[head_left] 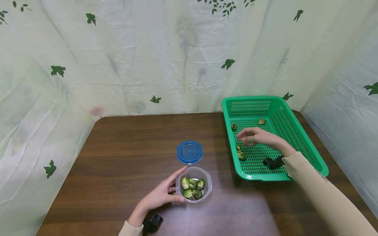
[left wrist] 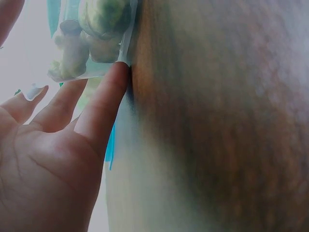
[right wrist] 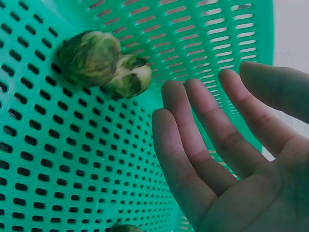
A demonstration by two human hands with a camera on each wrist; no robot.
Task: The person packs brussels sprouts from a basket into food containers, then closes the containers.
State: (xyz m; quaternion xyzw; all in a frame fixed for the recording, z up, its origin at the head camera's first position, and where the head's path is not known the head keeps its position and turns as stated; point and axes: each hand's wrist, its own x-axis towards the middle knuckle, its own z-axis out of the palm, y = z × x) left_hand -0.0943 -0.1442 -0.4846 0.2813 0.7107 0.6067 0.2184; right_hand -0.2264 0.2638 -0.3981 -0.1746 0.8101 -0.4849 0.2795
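Observation:
My left hand (head_left: 160, 195) rests against the left side of a clear plastic container (head_left: 209, 188) holding several Brussels sprouts (head_left: 193, 184). Its thumb and index finger lie at the container's near and far left edges. In the left wrist view, fairly straight fingers (left wrist: 104, 104) touch the container wall. Over the green basket (head_left: 304, 144) hovers my right hand (head_left: 260, 137), its fingers loosely bent with nothing between them. Two Brussels sprouts (right wrist: 91, 58) lie on the basket floor beyond its fingertips in the right wrist view. More sprouts (head_left: 262, 121) sit farther back in the basket.
A blue lid (head_left: 190, 152) lies flat on the brown wooden table (head_left: 133, 144), just behind the container. The basket's raised, slotted walls stand around my right hand. A leaf-patterned curtain (head_left: 165, 59) hangs behind the table.

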